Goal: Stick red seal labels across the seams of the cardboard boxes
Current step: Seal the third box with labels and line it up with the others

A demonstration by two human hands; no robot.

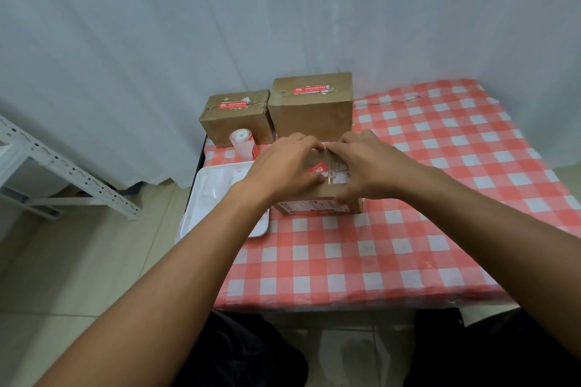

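A small cardboard box [317, 206] stands on the checked table in front of me, a printed shipping label on its front face. A red seal label [316, 169] lies on its top, showing between my hands. My left hand [279, 166] rests on the left of the box top, thumb at the label. My right hand [367, 163] covers the right side. The fingertips of both hands meet at the far edge, fingers curved and pressing down. Behind stand two bigger boxes, one left [235, 126] and one right [312, 116], each with a red label across its top seam.
A white roll of labels [242, 143] stands before the back left box. A white tray [213, 195] lies at the table's left edge. The red-and-white cloth [408, 229] stretches right and towards me. A white metal rack [47, 166] stands on the floor to the left, and a curtain hangs behind.
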